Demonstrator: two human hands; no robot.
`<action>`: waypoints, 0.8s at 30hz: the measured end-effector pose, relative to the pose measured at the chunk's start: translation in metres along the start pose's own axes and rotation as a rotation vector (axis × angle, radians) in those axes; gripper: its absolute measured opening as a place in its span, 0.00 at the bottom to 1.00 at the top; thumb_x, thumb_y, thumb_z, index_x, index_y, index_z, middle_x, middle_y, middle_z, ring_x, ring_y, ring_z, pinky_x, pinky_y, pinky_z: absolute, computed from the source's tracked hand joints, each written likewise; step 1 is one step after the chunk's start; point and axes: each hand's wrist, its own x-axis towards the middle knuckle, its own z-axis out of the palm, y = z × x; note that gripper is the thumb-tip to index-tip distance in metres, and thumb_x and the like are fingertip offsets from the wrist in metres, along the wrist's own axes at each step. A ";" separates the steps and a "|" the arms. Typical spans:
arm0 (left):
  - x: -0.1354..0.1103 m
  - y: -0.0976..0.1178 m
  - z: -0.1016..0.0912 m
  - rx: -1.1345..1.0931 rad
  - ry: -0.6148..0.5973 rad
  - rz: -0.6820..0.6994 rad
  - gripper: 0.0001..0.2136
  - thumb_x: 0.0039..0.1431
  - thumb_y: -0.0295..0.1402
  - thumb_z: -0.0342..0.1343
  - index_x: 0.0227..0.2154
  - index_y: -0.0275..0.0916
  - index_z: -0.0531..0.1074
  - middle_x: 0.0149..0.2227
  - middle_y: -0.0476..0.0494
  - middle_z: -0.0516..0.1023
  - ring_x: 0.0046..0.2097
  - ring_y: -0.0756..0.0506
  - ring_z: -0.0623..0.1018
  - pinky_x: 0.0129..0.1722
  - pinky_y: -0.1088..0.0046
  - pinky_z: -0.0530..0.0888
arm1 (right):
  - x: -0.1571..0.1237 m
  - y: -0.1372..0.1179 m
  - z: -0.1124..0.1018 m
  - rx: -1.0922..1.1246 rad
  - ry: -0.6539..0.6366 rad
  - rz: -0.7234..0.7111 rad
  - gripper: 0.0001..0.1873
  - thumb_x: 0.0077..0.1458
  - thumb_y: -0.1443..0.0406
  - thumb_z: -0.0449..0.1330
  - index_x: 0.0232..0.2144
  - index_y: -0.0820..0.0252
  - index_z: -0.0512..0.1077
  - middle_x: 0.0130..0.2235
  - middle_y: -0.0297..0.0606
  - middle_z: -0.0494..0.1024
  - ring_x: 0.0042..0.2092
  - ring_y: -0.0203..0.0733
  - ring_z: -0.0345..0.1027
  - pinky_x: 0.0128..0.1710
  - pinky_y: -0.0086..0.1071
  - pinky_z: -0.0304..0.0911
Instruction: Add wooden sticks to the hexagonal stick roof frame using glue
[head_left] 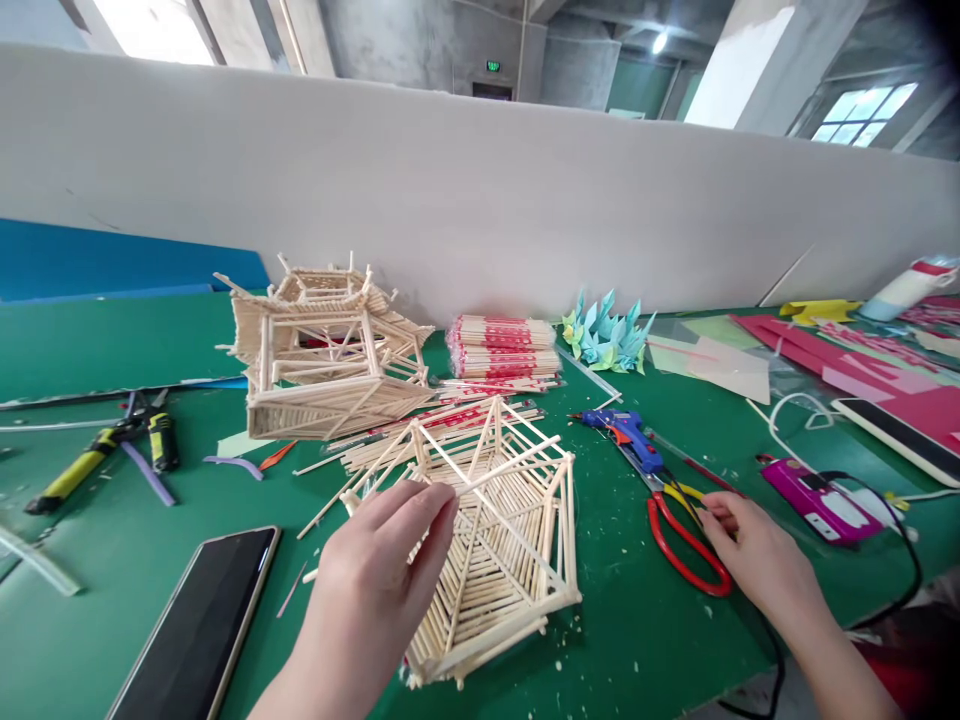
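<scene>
A hexagonal basket-like frame of thin wooden sticks (517, 480) lies on the green table (112, 340) in front of me. My left hand (375, 590) rests on its near left side, fingers curled over the rim and pinching a stick. My right hand (750, 555) lies to the right, fingers closed on the handle of the red scissors (679, 555). A blue glue gun (626, 432) lies just beyond the scissors.
A larger stick pavilion model (322, 350) stands behind, beside a bundle of wrapped chopsticks (504, 350) and blue paper flowers (606, 335). Yellow-handled pliers (97, 455) and a dark phone (199, 620) lie left. A pink device (817, 498) with cable sits right.
</scene>
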 end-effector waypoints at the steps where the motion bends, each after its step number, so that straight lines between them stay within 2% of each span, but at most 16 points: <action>1: -0.001 0.000 0.000 0.002 0.001 -0.005 0.04 0.55 0.25 0.51 0.33 0.38 0.67 0.29 0.48 0.71 0.28 0.51 0.71 0.27 0.77 0.67 | 0.001 0.000 0.002 -0.008 -0.010 -0.005 0.13 0.51 0.57 0.48 0.33 0.58 0.65 0.32 0.41 0.73 0.31 0.44 0.69 0.30 0.35 0.65; 7: -0.004 -0.001 0.001 0.018 0.003 -0.005 0.04 0.55 0.25 0.50 0.33 0.37 0.68 0.30 0.47 0.72 0.28 0.51 0.72 0.27 0.77 0.68 | 0.011 0.006 0.005 -0.080 -0.034 -0.029 0.12 0.50 0.59 0.49 0.34 0.57 0.67 0.30 0.38 0.74 0.29 0.42 0.69 0.26 0.33 0.63; 12: -0.006 -0.001 0.003 0.024 -0.005 -0.026 0.05 0.55 0.25 0.50 0.34 0.37 0.68 0.31 0.47 0.72 0.30 0.50 0.73 0.28 0.77 0.68 | 0.039 0.021 0.001 -0.160 0.015 -0.004 0.14 0.51 0.60 0.47 0.33 0.59 0.69 0.32 0.41 0.73 0.29 0.44 0.69 0.25 0.33 0.61; 15: -0.008 0.000 0.001 0.019 -0.014 -0.038 0.05 0.55 0.25 0.50 0.34 0.37 0.68 0.31 0.46 0.72 0.31 0.50 0.74 0.30 0.77 0.69 | 0.047 0.019 -0.001 -0.194 0.040 0.002 0.16 0.51 0.60 0.46 0.35 0.60 0.70 0.35 0.44 0.72 0.33 0.48 0.69 0.27 0.36 0.61; 18: -0.010 0.000 -0.001 0.027 -0.005 -0.025 0.05 0.56 0.25 0.49 0.34 0.37 0.68 0.30 0.47 0.72 0.30 0.51 0.73 0.29 0.78 0.69 | 0.036 0.008 -0.001 -0.186 0.063 0.005 0.18 0.52 0.58 0.45 0.39 0.60 0.68 0.37 0.45 0.73 0.37 0.50 0.68 0.30 0.37 0.62; 21: -0.012 -0.001 -0.003 0.047 0.003 -0.022 0.05 0.56 0.25 0.49 0.34 0.38 0.68 0.30 0.48 0.72 0.29 0.52 0.73 0.28 0.78 0.68 | 0.013 0.000 0.003 -0.144 -0.030 -0.027 0.16 0.50 0.58 0.45 0.36 0.58 0.67 0.34 0.42 0.74 0.32 0.47 0.70 0.28 0.35 0.62; 24: -0.012 -0.005 -0.008 0.080 0.028 -0.046 0.05 0.55 0.26 0.50 0.34 0.38 0.68 0.30 0.48 0.72 0.30 0.51 0.73 0.28 0.79 0.68 | -0.002 0.003 0.008 -0.134 -0.101 -0.019 0.19 0.47 0.59 0.45 0.36 0.63 0.68 0.35 0.49 0.74 0.34 0.51 0.71 0.29 0.38 0.63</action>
